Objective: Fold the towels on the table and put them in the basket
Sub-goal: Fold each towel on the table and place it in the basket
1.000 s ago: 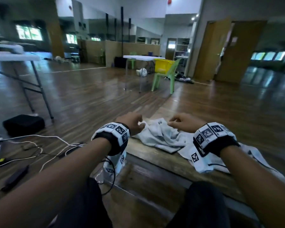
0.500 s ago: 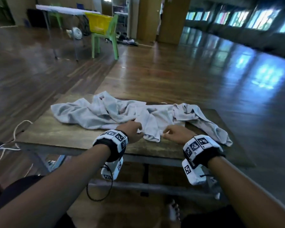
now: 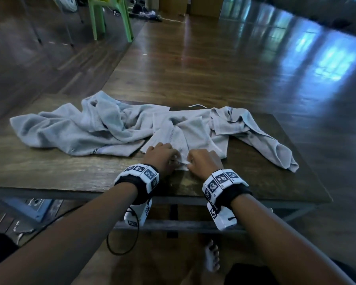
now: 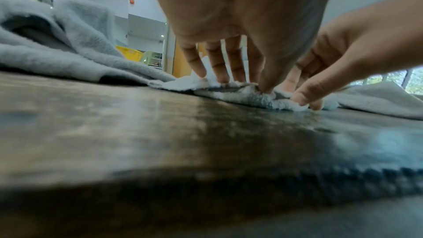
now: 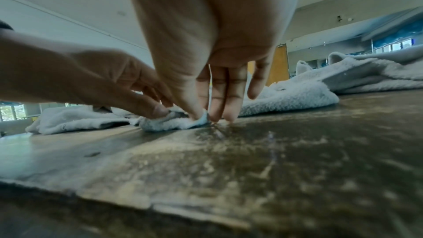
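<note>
Since half a second before, both hands had drawn closer together at the near edge of the middle towel (image 3: 185, 134). Left hand (image 3: 159, 156) and right hand (image 3: 203, 161) each pinched that edge, thumb against fingers, low on the tabletop (image 3: 60, 171). Two more crumpled towels (image 3: 74, 128) lay touching it on either side.

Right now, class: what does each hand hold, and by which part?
Both the left hand and the right hand pinch the near edge of the middle towel, side by side, thumb against fingertips, low on the table.
</note>
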The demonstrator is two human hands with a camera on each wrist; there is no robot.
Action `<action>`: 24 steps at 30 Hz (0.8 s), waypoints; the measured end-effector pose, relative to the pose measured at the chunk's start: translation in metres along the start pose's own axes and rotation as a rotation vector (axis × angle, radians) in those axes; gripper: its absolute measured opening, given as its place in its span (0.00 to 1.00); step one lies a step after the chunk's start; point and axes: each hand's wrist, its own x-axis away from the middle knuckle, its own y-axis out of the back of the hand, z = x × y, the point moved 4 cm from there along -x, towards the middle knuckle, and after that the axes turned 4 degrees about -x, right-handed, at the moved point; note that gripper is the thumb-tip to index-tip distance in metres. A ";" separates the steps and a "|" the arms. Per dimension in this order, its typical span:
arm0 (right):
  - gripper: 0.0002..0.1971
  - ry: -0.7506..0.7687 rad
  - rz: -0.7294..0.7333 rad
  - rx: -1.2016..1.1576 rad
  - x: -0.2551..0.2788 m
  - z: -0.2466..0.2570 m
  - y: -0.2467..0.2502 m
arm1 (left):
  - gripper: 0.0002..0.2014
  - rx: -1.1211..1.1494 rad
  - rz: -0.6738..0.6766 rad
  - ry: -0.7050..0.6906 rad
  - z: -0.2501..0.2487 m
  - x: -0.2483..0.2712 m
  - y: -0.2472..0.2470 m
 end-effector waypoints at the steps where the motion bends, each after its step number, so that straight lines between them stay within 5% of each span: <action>1: 0.09 0.007 -0.004 0.001 0.001 0.001 0.001 | 0.14 -0.015 0.008 0.010 -0.002 0.000 0.000; 8: 0.05 0.058 -0.156 -0.199 0.023 0.008 0.048 | 0.10 -0.015 -0.138 -0.009 -0.016 0.012 0.031; 15: 0.05 0.093 -0.281 -0.501 0.048 0.024 0.138 | 0.03 0.071 -0.383 -0.073 -0.028 0.036 0.126; 24: 0.08 0.253 -0.389 -0.332 0.083 0.067 0.252 | 0.10 -0.132 -0.500 -0.010 -0.027 0.070 0.235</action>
